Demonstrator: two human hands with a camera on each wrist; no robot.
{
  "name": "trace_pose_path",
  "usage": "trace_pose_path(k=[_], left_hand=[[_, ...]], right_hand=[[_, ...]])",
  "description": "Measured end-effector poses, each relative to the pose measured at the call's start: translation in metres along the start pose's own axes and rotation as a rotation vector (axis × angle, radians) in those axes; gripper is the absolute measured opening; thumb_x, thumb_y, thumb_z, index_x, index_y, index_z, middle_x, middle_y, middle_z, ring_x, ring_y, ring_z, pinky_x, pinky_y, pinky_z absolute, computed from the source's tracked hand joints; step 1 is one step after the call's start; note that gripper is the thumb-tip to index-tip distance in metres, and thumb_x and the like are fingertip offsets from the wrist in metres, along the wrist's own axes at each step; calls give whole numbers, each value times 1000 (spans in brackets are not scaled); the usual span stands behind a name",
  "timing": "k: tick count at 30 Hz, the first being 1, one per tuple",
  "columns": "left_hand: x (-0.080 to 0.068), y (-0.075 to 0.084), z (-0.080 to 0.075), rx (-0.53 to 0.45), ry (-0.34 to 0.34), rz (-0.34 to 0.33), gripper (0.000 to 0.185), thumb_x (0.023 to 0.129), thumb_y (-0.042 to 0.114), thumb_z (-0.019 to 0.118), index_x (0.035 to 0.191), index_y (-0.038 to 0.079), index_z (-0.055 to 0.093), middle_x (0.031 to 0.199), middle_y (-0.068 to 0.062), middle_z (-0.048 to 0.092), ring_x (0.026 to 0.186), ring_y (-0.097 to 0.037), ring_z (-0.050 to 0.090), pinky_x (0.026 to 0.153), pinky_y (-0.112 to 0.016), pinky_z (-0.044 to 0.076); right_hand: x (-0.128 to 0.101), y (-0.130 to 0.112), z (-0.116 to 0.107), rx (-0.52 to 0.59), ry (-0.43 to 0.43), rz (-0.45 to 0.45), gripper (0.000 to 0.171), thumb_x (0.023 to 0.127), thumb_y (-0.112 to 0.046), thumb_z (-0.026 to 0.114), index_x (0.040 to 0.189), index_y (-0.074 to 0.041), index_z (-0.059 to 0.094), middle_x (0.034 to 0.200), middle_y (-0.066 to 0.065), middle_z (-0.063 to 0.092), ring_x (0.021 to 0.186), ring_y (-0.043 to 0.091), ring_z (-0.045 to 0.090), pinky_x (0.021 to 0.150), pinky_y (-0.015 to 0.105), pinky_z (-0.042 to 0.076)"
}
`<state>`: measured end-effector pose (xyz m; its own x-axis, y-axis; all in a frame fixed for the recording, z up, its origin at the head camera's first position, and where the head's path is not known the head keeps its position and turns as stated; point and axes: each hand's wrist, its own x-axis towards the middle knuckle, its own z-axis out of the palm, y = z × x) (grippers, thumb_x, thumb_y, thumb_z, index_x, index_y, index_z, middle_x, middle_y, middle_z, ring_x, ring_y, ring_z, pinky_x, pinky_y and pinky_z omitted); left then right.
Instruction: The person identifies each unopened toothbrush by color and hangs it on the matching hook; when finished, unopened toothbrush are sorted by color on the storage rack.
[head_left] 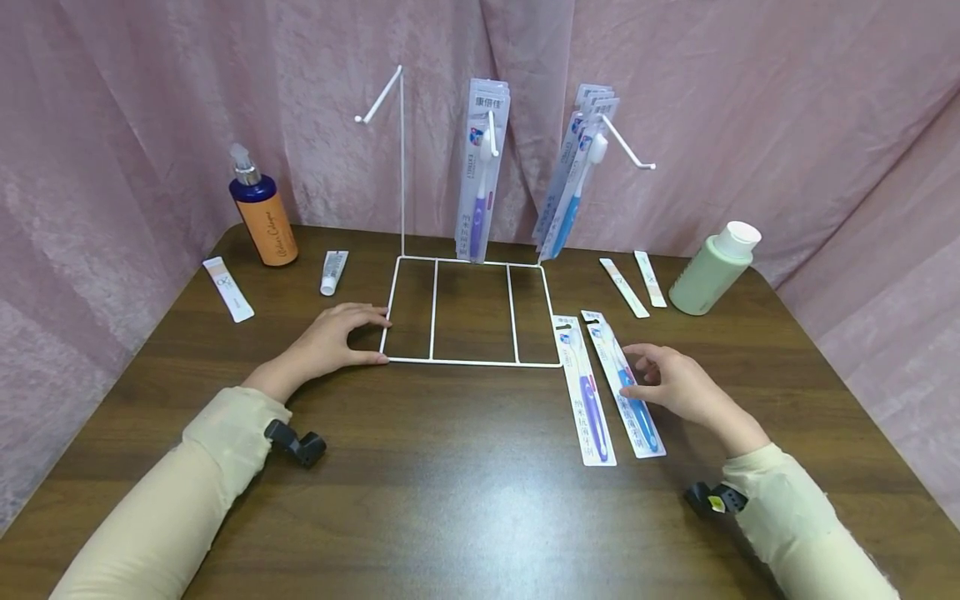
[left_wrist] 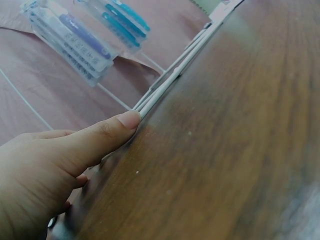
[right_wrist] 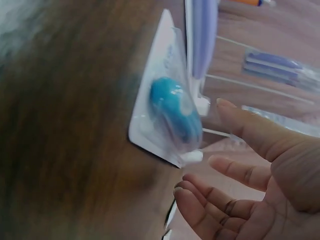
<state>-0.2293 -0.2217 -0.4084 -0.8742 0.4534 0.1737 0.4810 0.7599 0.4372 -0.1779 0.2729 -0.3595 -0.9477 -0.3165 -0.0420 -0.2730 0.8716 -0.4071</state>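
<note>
A white wire display rack (head_left: 474, 362) stands on the table, its base lying flat. My left hand (head_left: 330, 337) touches the base's left side, thumb at the front corner; the left wrist view shows the thumb tip (left_wrist: 131, 119) against the wire. Just right of the base lie a purple packaged toothbrush (head_left: 592, 408) and a blue packaged toothbrush (head_left: 639, 421). Over the blue one hovers my right hand (head_left: 678, 383), fingers parted and holding nothing. In the right wrist view, those fingertips are apart from the blue pack (right_wrist: 170, 107). More packaged toothbrushes hang on the middle hook (head_left: 483, 175) and right hook (head_left: 630, 146).
The rack's left hook (head_left: 381, 93) carries nothing. To the left are an orange-labelled pump bottle (head_left: 267, 225), a small tube (head_left: 333, 271) and a white sachet (head_left: 228, 289). Two slim sachets (head_left: 624, 287) and a green bottle (head_left: 711, 271) are at right. A pink curtain (head_left: 697, 83) hangs behind.
</note>
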Motion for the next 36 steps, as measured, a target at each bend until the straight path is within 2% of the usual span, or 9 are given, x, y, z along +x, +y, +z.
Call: trace_pose_path(k=[4, 16, 21, 27, 36], left_hand=[[0, 0, 0, 1, -1, -5, 57, 75, 39, 80, 123, 13, 63, 144, -8, 52, 137, -36, 40, 112, -60, 24], [2, 1, -2, -1, 9, 2, 57, 74, 36, 81, 123, 13, 64, 143, -8, 52, 137, -36, 40, 111, -60, 24], [1, 3, -2, 3, 1, 0, 57, 75, 35, 81, 123, 12, 63, 144, -9, 52, 137, -36, 40, 112, -60, 24], [0, 5, -1, -2, -4, -1, 56, 75, 36, 81, 123, 12, 64, 144, -9, 52, 137, -36, 40, 112, -60, 25], [-1, 3, -1, 0, -1, -3, 56, 75, 37, 81, 123, 13, 64, 143, -9, 52, 137, -36, 40, 112, -60, 24]], right_hand=[[3, -2, 3, -32, -35, 18, 66, 78, -25, 79, 131, 3, 52, 94, 12, 62, 78, 19, 54, 66, 29, 42], [11, -12, 9, -97, -53, 96, 76, 78, -27, 79, 134, 12, 45, 91, 14, 63, 78, 21, 56, 69, 34, 46], [11, -10, 10, -65, -65, 127, 77, 79, -26, 78, 134, 14, 44, 91, 14, 65, 78, 21, 57, 74, 39, 48], [6, -5, 11, -7, -60, 156, 72, 80, -25, 77, 131, 15, 47, 89, 12, 64, 75, 17, 55, 67, 29, 42], [-1, -2, 2, 52, 15, 109, 62, 81, -22, 76, 127, 13, 53, 91, 12, 65, 75, 14, 54, 64, 26, 43]])
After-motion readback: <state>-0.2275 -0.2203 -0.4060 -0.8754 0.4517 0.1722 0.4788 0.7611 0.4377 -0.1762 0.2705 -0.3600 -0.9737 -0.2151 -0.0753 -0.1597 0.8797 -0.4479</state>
